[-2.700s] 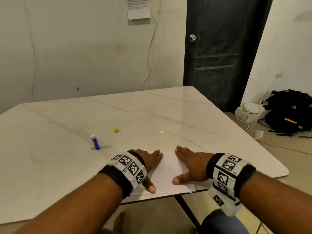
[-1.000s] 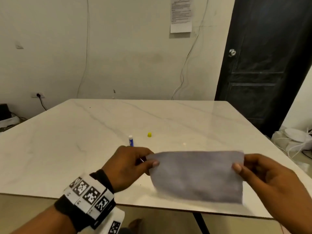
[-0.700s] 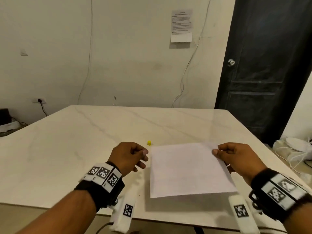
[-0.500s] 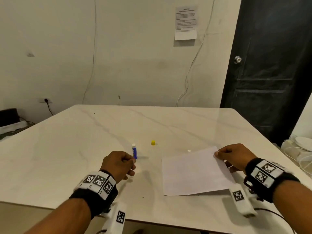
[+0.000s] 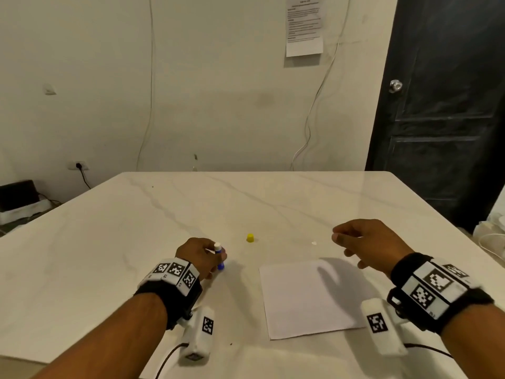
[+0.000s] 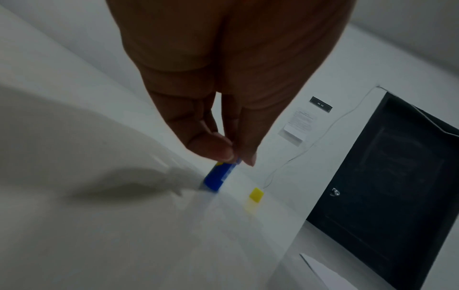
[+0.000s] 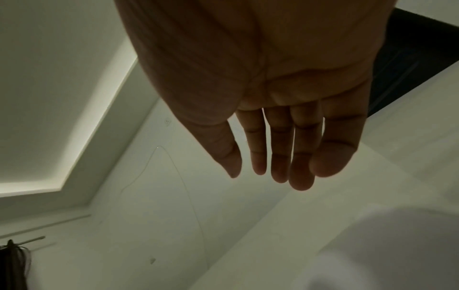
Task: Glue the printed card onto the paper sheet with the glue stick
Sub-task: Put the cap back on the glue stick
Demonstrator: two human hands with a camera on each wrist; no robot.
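The left hand (image 5: 200, 257) pinches the blue glue stick (image 5: 219, 258) (label unreadable), standing on the table (image 5: 109, 242). Right hand (image 5: 366, 243) hovers relaxed, empty, just beyond the paper sheet (image 5: 308, 299) near the table's front edge.

His left hand (image 5: 200, 257) pinches the upright glue stick (image 5: 219, 257) at nine o'clock from the paper sheet (image 5: 306, 299); a yellow cap (image 5: 250, 237) sits at eleven. His right hand (image 5: 366, 246) hovers above, empty.

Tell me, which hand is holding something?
The left hand. Its fingertips pinch the blue glue stick, which stands on the table. The right hand hangs above the paper sheet with nothing in it.
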